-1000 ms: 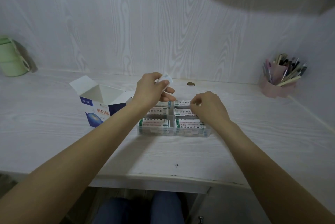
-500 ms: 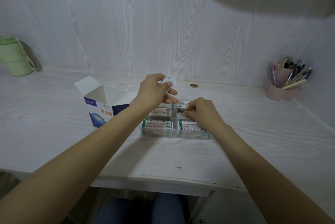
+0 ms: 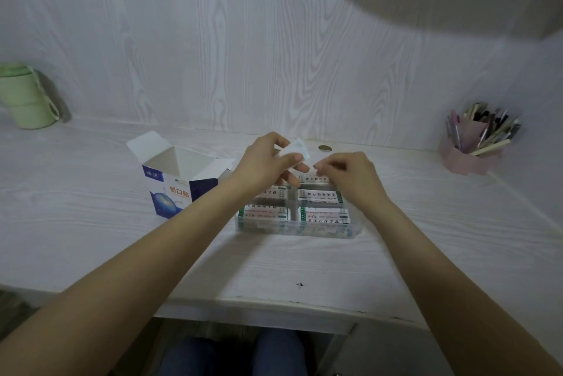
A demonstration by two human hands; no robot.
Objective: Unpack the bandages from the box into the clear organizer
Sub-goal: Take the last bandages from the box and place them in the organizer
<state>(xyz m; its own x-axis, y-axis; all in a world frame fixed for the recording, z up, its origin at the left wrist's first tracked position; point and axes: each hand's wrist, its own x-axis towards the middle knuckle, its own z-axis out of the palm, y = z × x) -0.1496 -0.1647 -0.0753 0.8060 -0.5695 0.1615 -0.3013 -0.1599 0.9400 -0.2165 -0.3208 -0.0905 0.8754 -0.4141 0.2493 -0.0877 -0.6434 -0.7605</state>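
The clear organizer [image 3: 304, 231] sits mid-desk, its compartments filled with white, green-edged bandages [image 3: 323, 215]. Over its far left side, my left hand [image 3: 264, 164] pinches a small stack of white bandage strips [image 3: 295, 149] between thumb and fingers. My right hand [image 3: 350, 177] hovers over the organizer's far right corner. Its fingers are curled, the tips close to the stack, and nothing shows between them. The blue and white bandage box [image 3: 170, 193] stands open to the left of the organizer, its inside looking bare.
A green mug [image 3: 24, 101] stands at the far left by the wall. A pink holder full of pens [image 3: 475, 147] is at the far right. A small round brown spot [image 3: 325, 148] lies behind the hands. The desk's front edge [image 3: 274, 311] is near my knees.
My right hand has lifted off the organizer's right compartments and moved up toward the stack in my left hand. The left hand has kept its hold and barely shifted.
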